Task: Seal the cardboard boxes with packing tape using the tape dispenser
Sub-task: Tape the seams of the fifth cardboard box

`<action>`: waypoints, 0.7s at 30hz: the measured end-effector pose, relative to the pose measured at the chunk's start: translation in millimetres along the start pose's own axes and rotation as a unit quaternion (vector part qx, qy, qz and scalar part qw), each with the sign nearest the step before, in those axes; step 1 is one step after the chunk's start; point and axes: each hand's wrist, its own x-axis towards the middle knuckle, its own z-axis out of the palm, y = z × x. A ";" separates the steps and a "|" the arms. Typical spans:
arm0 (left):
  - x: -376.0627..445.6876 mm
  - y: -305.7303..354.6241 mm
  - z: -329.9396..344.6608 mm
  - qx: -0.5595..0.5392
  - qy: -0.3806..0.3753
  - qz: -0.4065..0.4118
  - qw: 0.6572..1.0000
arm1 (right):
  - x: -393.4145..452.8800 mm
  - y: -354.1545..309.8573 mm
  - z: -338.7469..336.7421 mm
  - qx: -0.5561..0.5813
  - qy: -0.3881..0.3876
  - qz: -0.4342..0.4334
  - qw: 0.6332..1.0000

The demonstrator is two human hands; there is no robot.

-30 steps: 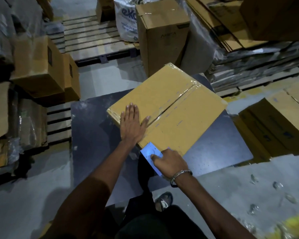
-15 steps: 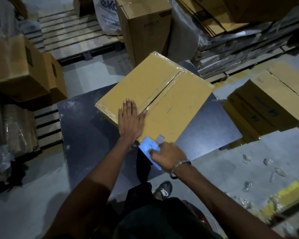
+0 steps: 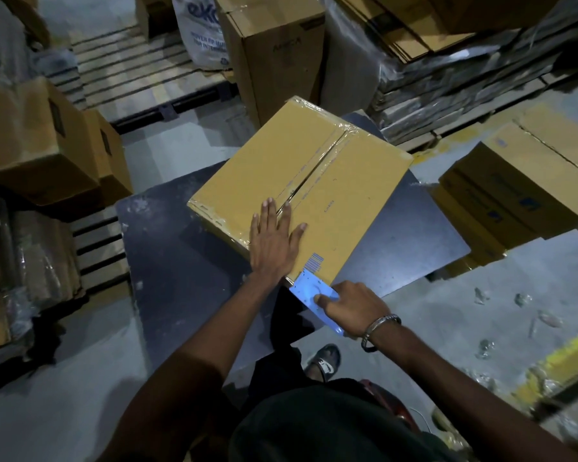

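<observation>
Cardboard box (image 3: 301,195), tan and rectangular with clear tape glinting along its centre seam and edges, lies on the dark flat bench (image 3: 181,295). Left hand (image 3: 274,241) rests flat on the box's near end, fingers straight and together, thumb spread. Right hand (image 3: 351,305) curls around the light-blue plastic tape dispenser (image 3: 309,291), whose front edge touches the box's near corner, just beside a printed barcode (image 3: 315,262).
</observation>
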 end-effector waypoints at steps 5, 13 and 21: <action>-0.5 3.0 0.6 0.023 0.009 0.000 1.000 | 2.6 9.8 -2.6 0.015 -0.008 0.007 1.000; -6.6 16.5 13.1 0.021 -0.039 0.060 0.997 | 4.7 19.1 -1.8 0.060 -0.032 0.024 0.997; -6.9 16.4 8.1 0.015 -0.046 0.065 0.997 | 1.6 37.1 8.6 0.066 -0.015 0.017 0.998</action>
